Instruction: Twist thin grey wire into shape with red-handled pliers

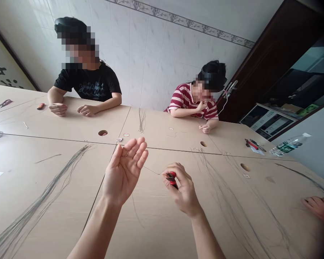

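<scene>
My left hand (pixel 125 169) is raised palm up over the table with its fingers stretched out; a thin wire (pixel 151 171) runs from it toward my right hand, and a small bit lies between the fingers. My right hand (pixel 181 187) is closed around a small red-handled plier (pixel 172 178) that meets the wire's end. A long bundle of thin grey wires (pixel 43 194) lies on the beige table (pixel 70 216) to my left, and more wires (pixel 226 201) lie to my right.
Two people sit across the table, their hands resting on it. Another person's hand (pixel 320 208) shows at the right edge. A water bottle (pixel 290 144), red pliers (pixel 252 144), a wire bundle (pixel 142 120) and cable holes (pixel 103 132) are on the far side.
</scene>
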Available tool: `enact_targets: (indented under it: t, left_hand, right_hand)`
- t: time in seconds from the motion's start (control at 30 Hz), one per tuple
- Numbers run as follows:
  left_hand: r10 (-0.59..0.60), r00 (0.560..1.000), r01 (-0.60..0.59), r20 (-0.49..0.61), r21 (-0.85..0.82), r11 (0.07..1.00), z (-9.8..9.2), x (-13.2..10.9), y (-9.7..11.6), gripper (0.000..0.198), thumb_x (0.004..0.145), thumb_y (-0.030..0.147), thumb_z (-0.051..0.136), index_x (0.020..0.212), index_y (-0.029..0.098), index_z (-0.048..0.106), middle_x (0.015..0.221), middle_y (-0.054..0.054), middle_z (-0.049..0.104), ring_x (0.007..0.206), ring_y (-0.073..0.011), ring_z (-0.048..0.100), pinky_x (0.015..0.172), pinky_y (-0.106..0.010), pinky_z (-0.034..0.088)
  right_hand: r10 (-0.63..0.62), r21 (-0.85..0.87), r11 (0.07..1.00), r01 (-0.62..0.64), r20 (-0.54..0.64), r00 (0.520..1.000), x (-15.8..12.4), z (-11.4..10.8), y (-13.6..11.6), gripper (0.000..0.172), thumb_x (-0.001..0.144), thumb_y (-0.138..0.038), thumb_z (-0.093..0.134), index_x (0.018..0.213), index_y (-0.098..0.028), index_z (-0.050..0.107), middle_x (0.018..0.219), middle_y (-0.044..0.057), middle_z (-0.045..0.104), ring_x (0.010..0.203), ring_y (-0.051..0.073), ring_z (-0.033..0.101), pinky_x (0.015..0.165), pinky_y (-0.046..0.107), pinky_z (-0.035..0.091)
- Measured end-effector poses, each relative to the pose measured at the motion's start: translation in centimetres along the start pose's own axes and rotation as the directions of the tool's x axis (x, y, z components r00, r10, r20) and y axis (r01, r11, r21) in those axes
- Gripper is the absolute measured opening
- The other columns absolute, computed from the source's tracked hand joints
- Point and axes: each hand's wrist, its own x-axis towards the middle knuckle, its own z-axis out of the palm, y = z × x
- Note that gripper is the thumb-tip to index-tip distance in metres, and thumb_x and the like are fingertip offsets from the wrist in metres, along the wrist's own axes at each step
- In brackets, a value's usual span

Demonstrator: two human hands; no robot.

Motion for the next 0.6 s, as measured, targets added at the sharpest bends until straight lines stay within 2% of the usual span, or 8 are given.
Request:
enact_targets:
  t: [0.13,0.23,0.37,0.6]
  left_hand:
    - [0.096,0.994,-0.104,0.048,0.213,0.971,-0.1,-0.1,-1.9,0.040,0.099,0.040,0.040,0.098,0.015,0.071,0.117,-0.011,0.070,0.117,-0.0221,0.061,0.101,-0.034,0.048]
    - [0.129,0.987,-0.151,0.093,0.311,0.938,0.3,-0.7,-2.8,0.039,0.098,0.040,0.041,0.101,0.014,0.070,0.118,-0.012,0.069,0.118,-0.0241,0.060,0.105,-0.038,0.045]
    - [0.186,0.980,-0.200,0.075,0.300,0.933,0.8,-1.3,-3.0,0.038,0.098,0.040,0.042,0.105,0.015,0.070,0.125,-0.011,0.066,0.124,-0.0236,0.056,0.111,-0.040,0.039]
    - [0.324,0.946,-0.312,-0.025,0.203,0.928,0.8,-1.1,-2.5,0.039,0.099,0.042,0.040,0.109,0.017,0.069,0.133,-0.010,0.061,0.129,-0.0229,0.051,0.114,-0.039,0.037]
  right_hand:
    - [-0.033,-0.023,0.999,0.033,0.008,0.999,0.1,0.3,0.0,0.020,0.086,-0.002,0.050,0.087,-0.023,0.050,0.082,0.000,0.055,0.078,0.016,0.049,0.078,0.033,0.039]
    - [-0.052,-0.040,0.998,0.051,-0.022,0.998,0.2,0.4,-0.1,0.019,0.087,-0.003,0.049,0.086,-0.022,0.049,0.081,0.001,0.055,0.079,0.016,0.049,0.078,0.033,0.039]
    - [-0.056,-0.051,0.997,0.053,-0.065,0.996,0.2,0.2,0.0,0.018,0.088,-0.004,0.050,0.087,-0.022,0.049,0.081,0.001,0.055,0.079,0.017,0.049,0.077,0.034,0.039]
    - [-0.067,-0.057,0.996,0.065,-0.021,0.998,0.0,0.4,0.3,0.022,0.085,-0.001,0.047,0.087,-0.022,0.049,0.082,0.001,0.054,0.079,0.016,0.048,0.079,0.034,0.038]
